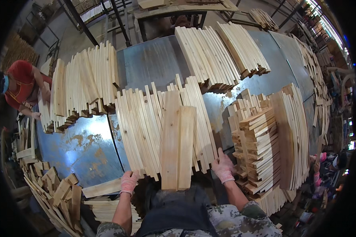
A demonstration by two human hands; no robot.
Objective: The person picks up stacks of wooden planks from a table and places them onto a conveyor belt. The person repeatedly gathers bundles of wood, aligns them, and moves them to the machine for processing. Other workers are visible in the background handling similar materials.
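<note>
A row of pale wooden slats (136, 126) lies side by side on the metal table in front of me, their near ends toward my body. Across its middle rest two wider boards (170, 138), reaching past the near edge. My left hand (129, 182), in a pinkish-white glove, is closed at the row's near left corner, against the outer slat end. At the near right corner is my right hand (223, 166), gloved alike. Its fingers are stretched along the outer slat's side, and the thumb is near the slat end.
On the right stand a criss-cross stack of wooden pieces (259, 146) and upright boards (292, 134). More slat rows (209, 55) lie at the far side. A person in red (21, 81) works beside slats (85, 79) at the left. Loose offcuts (63, 189) pile up at the near left.
</note>
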